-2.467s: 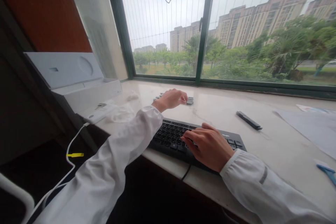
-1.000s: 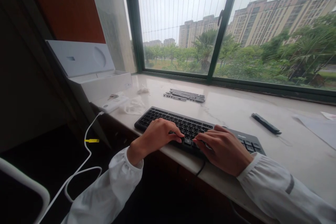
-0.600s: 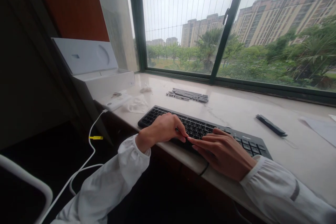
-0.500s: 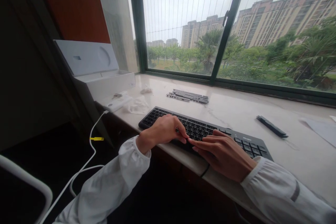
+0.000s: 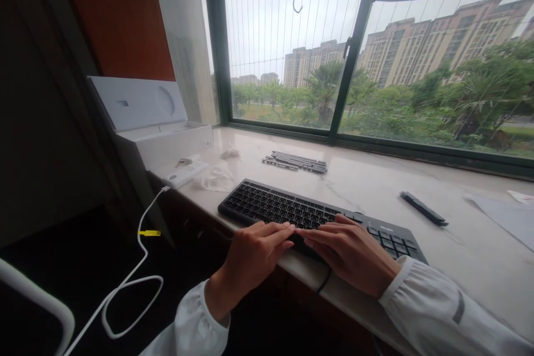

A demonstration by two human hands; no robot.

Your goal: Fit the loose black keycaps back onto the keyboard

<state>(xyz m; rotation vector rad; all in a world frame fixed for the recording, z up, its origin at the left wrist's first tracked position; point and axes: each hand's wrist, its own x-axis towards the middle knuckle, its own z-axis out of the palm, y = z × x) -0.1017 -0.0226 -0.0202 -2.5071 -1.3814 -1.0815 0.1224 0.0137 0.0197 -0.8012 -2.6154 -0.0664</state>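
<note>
A black keyboard (image 5: 267, 206) lies along the front edge of the windowsill. Its main block shows dark square sockets, while the number pad at the right end carries caps. At the front middle of the keyboard, my left hand (image 5: 252, 253) has its fingers together with the thumb below; anything between them is hidden. From the other side, my right hand (image 5: 359, 253) rests over the front edge, fingers across the top and thumb low at the front. Both index fingertips nearly meet. Behind lie rows of loose dark keycaps (image 5: 294, 162).
At left stands an open white box (image 5: 167, 142), beside a white flat device (image 5: 181, 173) with a white cable (image 5: 144, 258) hanging down. Crumpled clear plastic (image 5: 217, 179) lies near the keyboard. On the right are a black slim bar (image 5: 423, 208) and paper (image 5: 504, 217). A window stands behind.
My left hand has drawn back toward the front edge, and its wrist has dropped, baring more sockets. My right hand has barely moved on the keyboard. The view has tilted up slightly.
</note>
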